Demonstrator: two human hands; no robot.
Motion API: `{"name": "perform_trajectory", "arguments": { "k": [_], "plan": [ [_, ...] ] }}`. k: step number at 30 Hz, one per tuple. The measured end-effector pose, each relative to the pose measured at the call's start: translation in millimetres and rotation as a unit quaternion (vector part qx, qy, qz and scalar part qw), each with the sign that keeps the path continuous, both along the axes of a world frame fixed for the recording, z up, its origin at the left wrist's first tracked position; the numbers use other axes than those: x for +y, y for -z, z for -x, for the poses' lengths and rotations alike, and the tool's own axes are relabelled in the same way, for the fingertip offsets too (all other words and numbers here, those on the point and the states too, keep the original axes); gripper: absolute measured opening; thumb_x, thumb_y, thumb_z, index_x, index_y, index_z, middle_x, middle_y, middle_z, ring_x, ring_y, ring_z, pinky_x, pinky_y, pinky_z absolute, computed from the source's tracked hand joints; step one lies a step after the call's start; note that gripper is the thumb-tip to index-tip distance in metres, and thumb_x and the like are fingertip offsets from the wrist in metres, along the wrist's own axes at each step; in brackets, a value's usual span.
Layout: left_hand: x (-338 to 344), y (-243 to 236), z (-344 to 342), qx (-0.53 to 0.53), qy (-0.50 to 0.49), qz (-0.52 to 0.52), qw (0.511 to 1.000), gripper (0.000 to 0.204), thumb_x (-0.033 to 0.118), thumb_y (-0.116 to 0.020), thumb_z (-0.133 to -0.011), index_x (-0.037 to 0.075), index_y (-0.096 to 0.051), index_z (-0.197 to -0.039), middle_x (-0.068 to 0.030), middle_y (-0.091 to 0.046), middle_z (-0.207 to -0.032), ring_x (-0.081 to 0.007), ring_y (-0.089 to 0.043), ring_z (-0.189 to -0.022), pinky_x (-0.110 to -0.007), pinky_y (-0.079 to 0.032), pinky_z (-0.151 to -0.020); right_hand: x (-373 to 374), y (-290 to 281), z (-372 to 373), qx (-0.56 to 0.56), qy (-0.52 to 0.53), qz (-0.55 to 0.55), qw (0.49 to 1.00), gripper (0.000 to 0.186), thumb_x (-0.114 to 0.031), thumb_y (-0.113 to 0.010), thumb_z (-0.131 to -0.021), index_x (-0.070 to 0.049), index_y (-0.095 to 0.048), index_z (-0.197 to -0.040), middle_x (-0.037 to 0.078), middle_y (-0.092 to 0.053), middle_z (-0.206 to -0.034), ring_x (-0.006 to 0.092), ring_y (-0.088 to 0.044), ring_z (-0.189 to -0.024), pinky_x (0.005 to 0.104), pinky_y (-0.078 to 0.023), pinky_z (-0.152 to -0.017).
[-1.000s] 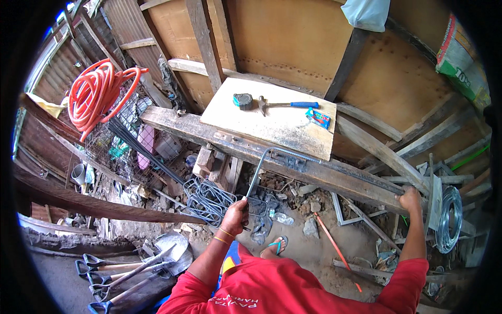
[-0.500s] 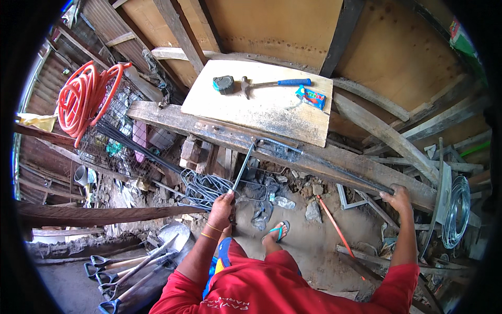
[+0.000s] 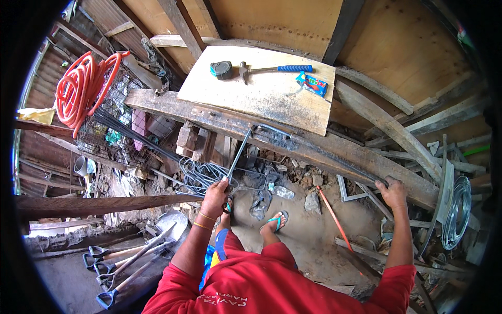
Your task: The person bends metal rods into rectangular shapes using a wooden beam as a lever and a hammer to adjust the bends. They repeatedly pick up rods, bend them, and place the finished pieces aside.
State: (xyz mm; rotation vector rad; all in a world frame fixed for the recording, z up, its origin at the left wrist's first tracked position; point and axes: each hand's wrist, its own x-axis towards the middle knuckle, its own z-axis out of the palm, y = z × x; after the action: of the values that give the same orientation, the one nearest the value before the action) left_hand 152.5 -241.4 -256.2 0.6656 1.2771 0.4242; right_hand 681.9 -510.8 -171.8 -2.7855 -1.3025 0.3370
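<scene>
In my left hand (image 3: 215, 198) is a thin steel rod (image 3: 239, 155), fingers closed round its near end. It slants up to a heavy wooden beam (image 3: 361, 166), where it bends sharply to the right against metal pegs. My right hand (image 3: 395, 194) grips the near end of a long dark bar (image 3: 334, 158) that lies slantwise along the beam. The bar's far end meets the bent part of the rod; how they join is too small to tell. A pale board (image 3: 235, 95) rests behind, bearing a tape measure (image 3: 221, 70), a claw hammer (image 3: 261, 69) and a colourful packet (image 3: 314, 84).
Coiled orange hose (image 3: 78, 94) hangs at left above a wire-mesh basket (image 3: 112, 133). Several shovels (image 3: 128, 280) lie at lower left. Tangled dark rods or cable (image 3: 201, 175), rubble and a plastic bottle (image 3: 284, 192) cover ground below the beam. A wire coil (image 3: 456, 212) hangs at right.
The view has tilted slightly downward, so the board and beam sit higher in it. Both hands keep their holds, and the rod and bar look nearly unchanged. More of my left sandal shows.
</scene>
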Motion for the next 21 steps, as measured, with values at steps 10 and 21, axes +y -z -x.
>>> {"name": "perform_trajectory", "arguments": {
  "k": [10, 21],
  "plan": [
    [0.9, -3.6, 1.5, 0.006, 0.024, -0.013, 1.000, 0.035, 0.038, -0.055, -0.105, 0.014, -0.056, -0.081, 0.0075, -0.040, -0.058, -0.0070, -0.035, -0.044, -0.028, -0.027, -0.041, -5.8, 29.2, 6.0, -0.053, -0.007, -0.025, 0.998, 0.056, -0.057, -0.066, -0.089, -0.002, -0.071, -0.100, 0.028, -0.070, -0.092, 0.0495, -0.066, -0.092, 0.0559, -0.051, -0.084],
    [1.7, -10.5, -0.7, -0.011, 0.022, -0.001, 1.000, 0.032, 0.038, -0.056, -0.105, 0.017, -0.053, -0.081, 0.0078, -0.040, -0.058, -0.0066, -0.032, -0.043, -0.027, -0.025, -0.038, -6.3, 29.3, 14.3, -0.043, 0.015, -0.005, 0.999, 0.059, -0.056, -0.064, -0.090, 0.000, -0.071, -0.109, 0.028, -0.070, -0.103, 0.0491, -0.065, -0.101, 0.0545, -0.050, -0.090]
  ]
}}
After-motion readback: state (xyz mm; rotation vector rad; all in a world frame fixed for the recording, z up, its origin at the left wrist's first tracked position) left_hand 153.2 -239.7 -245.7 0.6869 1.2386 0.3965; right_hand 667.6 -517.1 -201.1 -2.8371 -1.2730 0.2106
